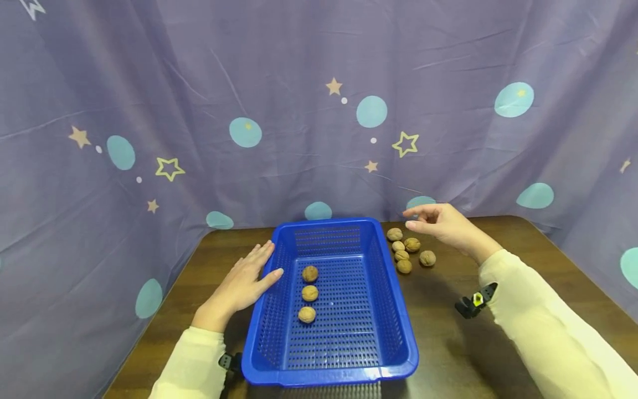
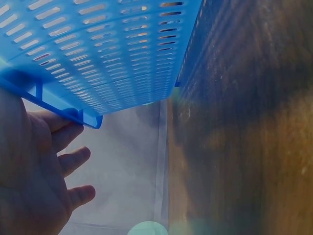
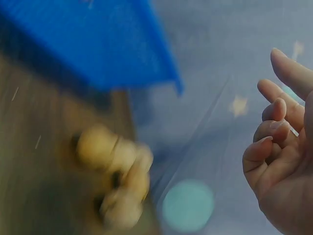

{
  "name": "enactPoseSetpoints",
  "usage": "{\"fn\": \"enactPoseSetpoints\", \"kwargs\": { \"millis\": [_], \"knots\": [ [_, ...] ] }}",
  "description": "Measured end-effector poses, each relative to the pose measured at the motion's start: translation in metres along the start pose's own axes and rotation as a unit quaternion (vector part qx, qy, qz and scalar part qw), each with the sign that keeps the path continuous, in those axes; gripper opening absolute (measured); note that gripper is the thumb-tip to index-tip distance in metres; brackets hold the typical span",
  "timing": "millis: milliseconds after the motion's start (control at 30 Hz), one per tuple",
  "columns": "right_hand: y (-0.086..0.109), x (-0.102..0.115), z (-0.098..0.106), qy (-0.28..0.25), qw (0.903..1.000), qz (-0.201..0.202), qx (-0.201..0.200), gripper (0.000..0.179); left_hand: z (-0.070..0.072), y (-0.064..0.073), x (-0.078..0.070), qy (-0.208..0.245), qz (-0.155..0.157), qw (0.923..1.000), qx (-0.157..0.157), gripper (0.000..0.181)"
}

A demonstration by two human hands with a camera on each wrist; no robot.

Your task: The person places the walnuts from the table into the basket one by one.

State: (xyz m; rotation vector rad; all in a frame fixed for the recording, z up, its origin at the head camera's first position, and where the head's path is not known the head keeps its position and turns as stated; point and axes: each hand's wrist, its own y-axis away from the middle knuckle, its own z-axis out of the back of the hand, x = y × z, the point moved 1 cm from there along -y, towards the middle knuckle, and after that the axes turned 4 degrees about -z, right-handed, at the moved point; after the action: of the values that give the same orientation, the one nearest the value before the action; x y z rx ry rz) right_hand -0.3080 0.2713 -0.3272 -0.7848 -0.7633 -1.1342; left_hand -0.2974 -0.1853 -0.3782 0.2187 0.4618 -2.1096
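Left hand (image 1: 244,282): I logged it at the basket's 9 o'clock side, fingers straight and relaxed against the rim, gripping nothing. A light steadying touch looked right to me; pressing hard there might have tilted or slid things.

Blue basket (image 1: 324,378): upright on the table (image 1: 528,244). Inside, three walnuts (image 1: 309,293) lay in a column, from 9 to 11 o'clock of the floor's middle.

Loose walnuts (image 1: 401,255): I counted six on the table, off the basket's 2 o'clock side. Five were bunched near the rim; the outlying walnut (image 1: 427,258) sat apart, at the group's 4 o'clock.

Right hand (image 1: 451,226): raised at the group's 2 o'clock, thumb and forefinger parted, nothing held. The right wrist view blurred the nuts, so I took positions from the head view.

Technique, my judgement: I read the step as a pick-up. The outlier seemed the cleanest choice, since a bunched nut could nudge its neighbours and set them rolling. I favoured a straight descent, fingertips either side of one shell, then a gentle pinch across its middle, knuckles clear of the rim.
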Motion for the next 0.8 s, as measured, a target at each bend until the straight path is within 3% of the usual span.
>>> {"fn": "enactPoseSetpoints", "kwargs": {
  "millis": [167, 333, 600, 800],
  "knots": [
    [0.011, -0.052, 0.013, 0.015, 0.9983, -0.051, -0.025, 0.045, 0.001, -0.001, -0.001, -0.003, -0.001, 1.0000, 0.001, 0.077],
    [0.018, -0.089, 0.019, 0.022, 0.9949, -0.092, -0.036, 0.052, 0.000, -0.001, 0.001, -0.011, -0.002, 0.9999, 0.002, 0.077],
    [0.026, -0.119, 0.014, -0.001, 0.9915, -0.129, -0.018, 0.061, -0.001, -0.001, 0.000, -0.007, -0.011, 0.9999, -0.004, 0.076],
    [0.024, -0.125, 0.009, 0.006, 0.9927, -0.120, 0.005, 0.059, 0.000, 0.001, 0.000, -0.008, -0.008, 0.9999, -0.007, 0.075]
  ]
}}
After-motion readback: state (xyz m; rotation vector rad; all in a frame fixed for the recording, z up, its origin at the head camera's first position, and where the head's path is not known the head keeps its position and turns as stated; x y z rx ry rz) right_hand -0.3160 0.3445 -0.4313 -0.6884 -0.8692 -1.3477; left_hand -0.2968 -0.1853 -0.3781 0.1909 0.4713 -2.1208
